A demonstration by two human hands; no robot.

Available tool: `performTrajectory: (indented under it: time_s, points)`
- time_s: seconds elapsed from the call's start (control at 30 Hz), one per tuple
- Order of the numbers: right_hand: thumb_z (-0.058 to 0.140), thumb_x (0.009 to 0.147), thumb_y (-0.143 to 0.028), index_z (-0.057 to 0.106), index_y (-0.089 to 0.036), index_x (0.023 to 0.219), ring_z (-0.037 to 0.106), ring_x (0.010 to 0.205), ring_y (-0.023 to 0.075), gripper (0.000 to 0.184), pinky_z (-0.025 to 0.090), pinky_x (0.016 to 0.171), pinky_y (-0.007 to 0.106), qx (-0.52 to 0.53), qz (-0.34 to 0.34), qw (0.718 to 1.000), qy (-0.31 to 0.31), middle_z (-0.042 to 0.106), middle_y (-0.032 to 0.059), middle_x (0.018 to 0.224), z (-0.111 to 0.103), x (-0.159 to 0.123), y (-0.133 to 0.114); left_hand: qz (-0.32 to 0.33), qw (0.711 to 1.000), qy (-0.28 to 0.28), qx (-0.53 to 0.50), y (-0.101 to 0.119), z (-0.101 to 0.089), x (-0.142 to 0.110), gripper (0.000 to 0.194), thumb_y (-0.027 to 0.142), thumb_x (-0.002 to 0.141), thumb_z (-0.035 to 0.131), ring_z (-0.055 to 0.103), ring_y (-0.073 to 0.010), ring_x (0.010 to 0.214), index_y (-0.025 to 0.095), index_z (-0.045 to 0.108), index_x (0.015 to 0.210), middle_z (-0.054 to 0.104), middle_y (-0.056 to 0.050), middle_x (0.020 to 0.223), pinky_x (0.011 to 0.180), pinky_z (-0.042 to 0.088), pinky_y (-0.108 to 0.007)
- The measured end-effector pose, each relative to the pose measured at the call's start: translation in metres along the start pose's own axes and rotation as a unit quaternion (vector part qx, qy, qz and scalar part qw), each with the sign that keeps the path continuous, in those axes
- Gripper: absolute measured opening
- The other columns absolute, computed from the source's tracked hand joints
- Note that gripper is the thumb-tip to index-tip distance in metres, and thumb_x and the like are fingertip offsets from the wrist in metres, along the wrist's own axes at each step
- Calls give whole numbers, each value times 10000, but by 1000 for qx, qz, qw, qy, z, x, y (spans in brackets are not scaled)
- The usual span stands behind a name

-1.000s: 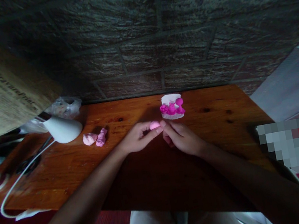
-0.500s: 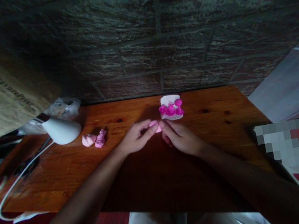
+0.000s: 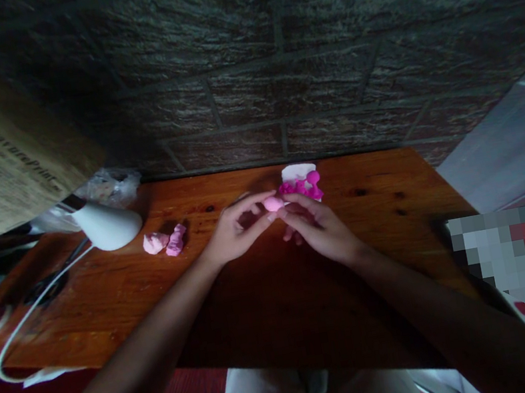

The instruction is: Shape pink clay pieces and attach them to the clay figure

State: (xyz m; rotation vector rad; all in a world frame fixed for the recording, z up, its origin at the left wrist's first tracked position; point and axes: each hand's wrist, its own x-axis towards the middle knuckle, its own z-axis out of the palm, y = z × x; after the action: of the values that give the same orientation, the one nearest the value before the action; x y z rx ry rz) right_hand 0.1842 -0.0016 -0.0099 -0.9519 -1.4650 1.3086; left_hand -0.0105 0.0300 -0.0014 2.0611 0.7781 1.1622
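A small rounded lump of pink modelling clay is pinched between the fingertips of both hands, above the middle of the table. My left hand grips it from the left with thumb and fingers, and my right hand from the right. Just behind the right hand lies a white sheet with bright magenta shaped pieces on it, partly covered by my fingers. Off to the left, a pale pink clay lump rests against a darker pink one.
A lamp with a white base and a printed paper shade stands at the left. Its white cord hangs over the wooden table's front edge. Crumpled clear plastic lies behind it. A stone-patterned wall borders the back.
Both hands have risen slightly away from me. The fingers have opened up around the clay, which now shows as a rounder lump, and the right hand covers more of the magenta pieces.
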Motion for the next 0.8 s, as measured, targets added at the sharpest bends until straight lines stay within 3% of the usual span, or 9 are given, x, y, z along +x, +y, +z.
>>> performTrajectory:
  time_s: [0.13, 0.33, 0.57, 0.8]
  points:
    - [661, 915, -438, 619, -223, 1208, 673, 627, 107, 366, 514, 499, 221, 7, 1, 1000, 6, 729, 37, 995, 0, 0, -2, -4, 1000, 7, -11, 0, 2, -1, 422, 261, 916, 694, 621, -127, 817, 157, 641, 1321, 689, -71, 985, 755, 524, -238]
    - [670, 908, -460, 635, -221, 1208, 674, 605, 105, 385, 523, 499, 226, 7, 0, 1000, 15, 735, 28, 976, 0, 0, -3, -34, 999, 18, -24, 1, 3, -1, 355, 293, 903, 721, 594, -110, 711, 136, 699, 1221, 664, -27, 804, 652, 489, -202]
    - [674, 910, -435, 652, -222, 1216, 666, 596, 103, 373, 509, 486, 225, 10, -2, 1000, 19, 750, 36, 974, -1, 0, -4, -42, 998, 8, -46, -3, 2, -1, 322, 291, 892, 736, 674, -138, 824, 136, 723, 1174, 749, -91, 969, 708, 538, -225]
    - [670, 906, -434, 656, -228, 1187, 652, 603, 100, 349, 502, 492, 226, 18, 6, 1000, 6, 732, 27, 964, -1, 0, -3, -49, 997, -2, -66, -3, 1, 0, 333, 321, 885, 749, 710, -148, 837, 138, 724, 1162, 781, -89, 963, 748, 570, -251]
